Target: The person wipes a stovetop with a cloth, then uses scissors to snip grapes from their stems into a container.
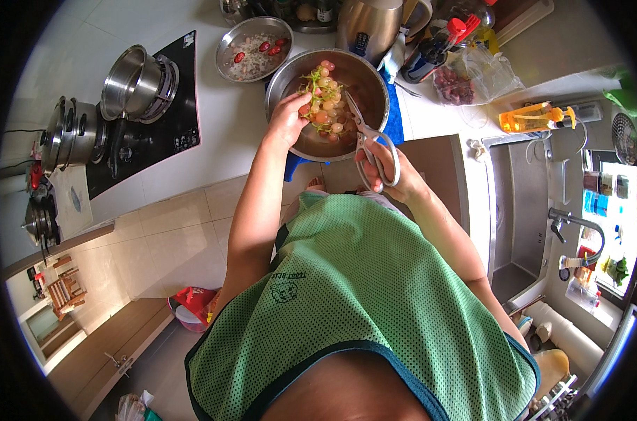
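Note:
A bunch of pale pink and green grapes (324,102) with green stems is held by my left hand (289,117) over a large stainless steel bowl (274,89). My right hand (386,167) grips grey-handled kitchen scissors (370,131), their blades pointing up and left beside the bunch's right side. Whether the blades touch a stem I cannot tell. Loose grapes show dimly at the bottom of the bowl, which seems to contain water. Under the bowl lies a blue cloth (395,118).
Behind the bowl stand a smaller metal bowl (224,58) of soaked grains with red dates, and an electric kettle (368,29). To the right are a dark sauce bottle (429,55), a plastic bag (479,79) with dark red fruit, and a sink (518,210). A cooktop (155,147) with a saucepan (129,87) is left.

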`<state>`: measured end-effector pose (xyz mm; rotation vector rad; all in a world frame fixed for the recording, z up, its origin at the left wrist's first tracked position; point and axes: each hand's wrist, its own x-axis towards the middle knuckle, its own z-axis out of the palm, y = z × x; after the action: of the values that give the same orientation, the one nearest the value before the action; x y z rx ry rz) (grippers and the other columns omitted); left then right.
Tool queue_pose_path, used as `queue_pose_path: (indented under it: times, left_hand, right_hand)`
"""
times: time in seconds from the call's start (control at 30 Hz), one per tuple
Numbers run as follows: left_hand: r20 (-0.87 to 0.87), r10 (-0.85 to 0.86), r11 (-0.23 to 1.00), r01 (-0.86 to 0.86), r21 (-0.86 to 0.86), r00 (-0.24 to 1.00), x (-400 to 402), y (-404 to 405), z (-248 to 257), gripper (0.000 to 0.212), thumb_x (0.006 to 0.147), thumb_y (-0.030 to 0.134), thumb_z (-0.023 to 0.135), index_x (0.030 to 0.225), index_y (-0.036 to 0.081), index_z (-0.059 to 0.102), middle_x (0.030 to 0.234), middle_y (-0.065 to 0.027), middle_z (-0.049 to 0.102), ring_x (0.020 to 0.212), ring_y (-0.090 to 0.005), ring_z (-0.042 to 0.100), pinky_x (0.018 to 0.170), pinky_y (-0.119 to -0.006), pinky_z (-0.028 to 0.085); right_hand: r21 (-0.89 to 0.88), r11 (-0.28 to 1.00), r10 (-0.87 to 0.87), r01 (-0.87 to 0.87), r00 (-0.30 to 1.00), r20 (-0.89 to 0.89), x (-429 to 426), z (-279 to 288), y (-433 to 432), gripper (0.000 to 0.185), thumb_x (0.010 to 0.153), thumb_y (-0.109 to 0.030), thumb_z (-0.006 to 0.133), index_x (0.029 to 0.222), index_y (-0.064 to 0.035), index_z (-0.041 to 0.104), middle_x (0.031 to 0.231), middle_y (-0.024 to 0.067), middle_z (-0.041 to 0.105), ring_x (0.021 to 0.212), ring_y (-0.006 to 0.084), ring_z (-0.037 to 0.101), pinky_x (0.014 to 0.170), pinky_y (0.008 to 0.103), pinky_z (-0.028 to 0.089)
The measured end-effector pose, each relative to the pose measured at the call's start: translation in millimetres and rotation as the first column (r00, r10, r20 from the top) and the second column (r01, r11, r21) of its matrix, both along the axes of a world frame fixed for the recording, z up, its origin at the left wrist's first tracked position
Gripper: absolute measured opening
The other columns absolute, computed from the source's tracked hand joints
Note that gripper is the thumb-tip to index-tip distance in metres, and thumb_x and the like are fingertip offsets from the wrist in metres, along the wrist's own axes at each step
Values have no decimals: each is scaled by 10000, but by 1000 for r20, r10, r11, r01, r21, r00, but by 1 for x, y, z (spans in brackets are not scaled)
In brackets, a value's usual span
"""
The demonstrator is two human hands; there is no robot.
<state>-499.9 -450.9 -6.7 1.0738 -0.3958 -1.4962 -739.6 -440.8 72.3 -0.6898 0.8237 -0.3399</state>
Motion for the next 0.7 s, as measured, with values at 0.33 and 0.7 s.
queue_pose_path:
  times: [0.33, 0.7]
  left_hand:
    - [-55, 12, 1000, -12, 1, 998, -2, 1, 7, 263, 848, 182, 547, 1052, 22, 590, 1031, -88, 603, 963, -197, 563, 809, -371, 458]
    - [-33, 6, 1000, -6, 23, 999, -2, 1, 6, 285, 851, 179, 539, 1079, 12, 573, 1060, -83, 597, 990, -199, 553, 827, -385, 455]
  right_hand:
    - [96, 990, 86, -99, 988, 131, 6, -6, 0, 491, 903, -465, 399, 853, -8, 570, 538, 16, 431, 421, 115, 414, 394, 234, 341]
    - [-5, 999, 45, -45, 999, 11, 11, -3, 2, 385, 911, -369, 451, 838, 1, 525, 522, -8, 388, 392, 85, 369, 353, 206, 309]
